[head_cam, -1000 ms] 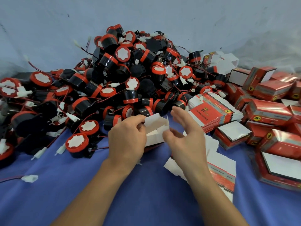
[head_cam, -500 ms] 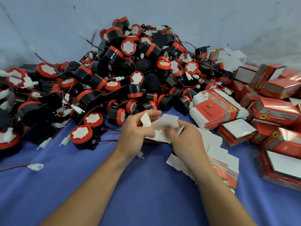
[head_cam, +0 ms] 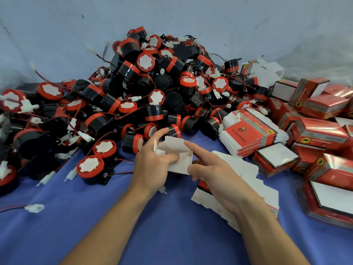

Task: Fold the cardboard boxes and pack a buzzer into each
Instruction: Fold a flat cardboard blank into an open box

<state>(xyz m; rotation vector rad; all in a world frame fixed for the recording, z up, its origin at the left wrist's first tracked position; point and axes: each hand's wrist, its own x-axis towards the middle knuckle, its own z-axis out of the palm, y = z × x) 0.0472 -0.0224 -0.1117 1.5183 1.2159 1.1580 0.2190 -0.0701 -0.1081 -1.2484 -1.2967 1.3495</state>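
The grip of the left hand (head_cam: 152, 165) was closed round a half-formed white cardboard box (head_cam: 175, 148), thumb across its near face and the other fingers curled behind. I judge this kept the shell square while its flaps were worked. The right hand (head_cam: 219, 176) held nothing. Its index finger (head_cam: 189, 144) lay straight against the top flap, seemingly pushing it inward, and its thumb sat by the box's lower corner. Whether that thumb touched the card could not be told. The box sat between the 2 hands, just in front of the buzzers, with no buzzer visible inside it, so the folding step looked unfinished.

Everything lay on a desk (head_cam: 95, 217) covered in blue cloth. The largest mass was the heap of buzzers (head_cam: 152, 83), black bodies with red rims, banked against the wall and reaching almost to the left fingers, probably so 1 could be picked without stretching. Their thin red wires were tangled, and pulling 1 free could drag its neighbours along. On the right stood a crowd of folded red boxes (head_cam: 322, 131), well apart from the work. Nearer lay a stack of flat blanks (head_cam: 250, 134), touching the heap's edge. More loose blanks (head_cam: 248, 180) were spread under the right wrist, where the forearm could scatter them. A single buzzer (head_cam: 90, 167) sat out front, and a small white connector (head_cam: 35, 207) lay alone at the left.
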